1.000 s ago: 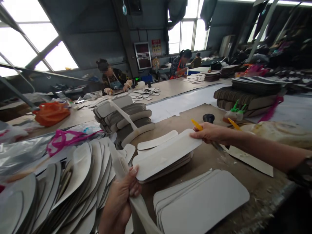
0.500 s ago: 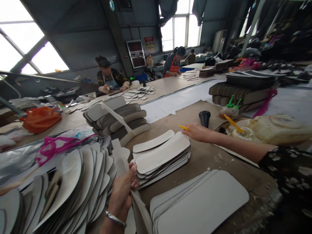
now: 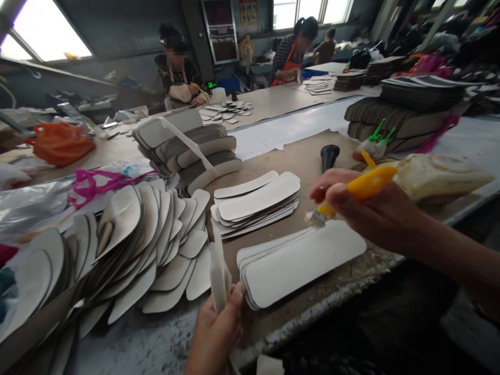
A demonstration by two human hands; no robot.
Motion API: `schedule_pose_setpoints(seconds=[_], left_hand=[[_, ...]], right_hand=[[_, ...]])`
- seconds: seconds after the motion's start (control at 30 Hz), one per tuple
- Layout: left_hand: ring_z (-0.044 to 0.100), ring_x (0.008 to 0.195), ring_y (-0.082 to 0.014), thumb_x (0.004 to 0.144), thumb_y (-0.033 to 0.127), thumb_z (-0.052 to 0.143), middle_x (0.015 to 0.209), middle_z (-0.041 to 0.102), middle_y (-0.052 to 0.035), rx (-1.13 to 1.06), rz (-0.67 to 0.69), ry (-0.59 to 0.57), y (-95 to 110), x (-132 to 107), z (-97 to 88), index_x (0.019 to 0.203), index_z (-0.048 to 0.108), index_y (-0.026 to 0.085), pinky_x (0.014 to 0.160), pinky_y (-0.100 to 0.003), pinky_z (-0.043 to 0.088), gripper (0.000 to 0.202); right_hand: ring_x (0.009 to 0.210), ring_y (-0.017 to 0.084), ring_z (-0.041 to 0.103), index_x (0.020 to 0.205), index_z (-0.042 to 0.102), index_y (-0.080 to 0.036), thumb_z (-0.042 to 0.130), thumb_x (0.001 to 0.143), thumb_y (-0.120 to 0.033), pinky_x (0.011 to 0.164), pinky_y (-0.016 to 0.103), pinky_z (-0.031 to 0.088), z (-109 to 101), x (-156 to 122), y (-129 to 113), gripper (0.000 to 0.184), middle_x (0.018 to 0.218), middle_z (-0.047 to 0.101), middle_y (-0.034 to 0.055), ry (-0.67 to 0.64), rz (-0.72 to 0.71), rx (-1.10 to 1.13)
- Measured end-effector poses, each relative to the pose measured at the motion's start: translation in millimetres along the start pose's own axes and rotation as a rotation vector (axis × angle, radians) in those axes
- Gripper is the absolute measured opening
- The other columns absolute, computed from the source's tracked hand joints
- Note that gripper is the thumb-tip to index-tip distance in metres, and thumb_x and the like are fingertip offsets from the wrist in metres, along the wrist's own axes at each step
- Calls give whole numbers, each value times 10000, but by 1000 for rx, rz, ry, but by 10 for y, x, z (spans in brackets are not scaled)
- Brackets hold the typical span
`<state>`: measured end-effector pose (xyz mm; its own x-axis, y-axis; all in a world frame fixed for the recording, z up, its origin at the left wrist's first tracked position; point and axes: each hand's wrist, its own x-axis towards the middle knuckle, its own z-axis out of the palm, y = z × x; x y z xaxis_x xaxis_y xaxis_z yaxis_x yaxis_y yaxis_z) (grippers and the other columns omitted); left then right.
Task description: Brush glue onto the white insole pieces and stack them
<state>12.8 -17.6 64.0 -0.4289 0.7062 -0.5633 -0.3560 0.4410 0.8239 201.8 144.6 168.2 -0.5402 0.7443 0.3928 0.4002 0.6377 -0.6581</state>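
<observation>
My left hand (image 3: 221,325) is closed around a pale, thin strip (image 3: 219,265), which stands up out of the fist beside the left end of a fanned stack of white rounded panels (image 3: 300,265). My right hand (image 3: 347,208) grips a brush by its yellow handle (image 3: 373,182). The brush's pale bristles (image 3: 315,219) point down, just above the far edge of that stack; whether they touch it I cannot tell. Behind lies a smaller pile of narrow curved panels (image 3: 260,198).
Many loose panels (image 3: 156,250) spread out at the left. A strapped bundle (image 3: 187,140) stands behind them. A black cone-shaped object (image 3: 329,156), green-tipped bottles (image 3: 377,140) and a yellowed plastic container (image 3: 445,174) are at the right. Two people (image 3: 177,73) work across the table.
My right hand has come back toward me from the narrow pile, bringing the brush over the nearer stack. My left hand has moved slightly right and lower with the strip. The view has tilted down.
</observation>
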Motion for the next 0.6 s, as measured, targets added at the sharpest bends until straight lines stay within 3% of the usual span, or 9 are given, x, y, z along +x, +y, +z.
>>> schedule_pose_setpoints(seconds=[0.1,0.17,0.3,0.47,0.6], left_hand=[[288,342,-34,616,484,674,408,339,114,-22,10,22,-171,-9,69,772,469,158,344,-177,258,416],[317,362,-40,632,447,680,438,380,105,-39,33,49,-216,13,82,805,459,164,356,-179,273,398],[267,361,-35,655,411,673,410,326,122,-131,8,-22,-252,43,97,753,421,180,357,-180,259,356],[298,359,-41,657,387,677,407,368,115,-152,48,1,-312,28,116,777,447,176,362,-181,272,335],[330,363,-45,652,385,681,408,397,102,-136,87,46,-332,19,131,701,426,179,365,-182,294,331]], right_hand=[[561,119,524,741,563,-173,330,806,-628,437,224,427,212,-313,-54,515,709,552,35,-42,278,448],[550,108,522,716,548,-163,376,781,-638,430,217,455,411,-451,-38,509,705,536,25,-20,458,720],[629,102,528,698,543,-147,540,722,-578,510,224,505,724,-583,9,432,729,518,10,-1,664,991],[632,84,528,713,519,-149,724,614,-381,581,240,506,873,-663,-2,325,713,512,-29,-56,824,998],[568,79,552,747,519,-155,668,679,-338,573,223,455,895,-711,-36,246,677,537,-42,-101,767,787]])
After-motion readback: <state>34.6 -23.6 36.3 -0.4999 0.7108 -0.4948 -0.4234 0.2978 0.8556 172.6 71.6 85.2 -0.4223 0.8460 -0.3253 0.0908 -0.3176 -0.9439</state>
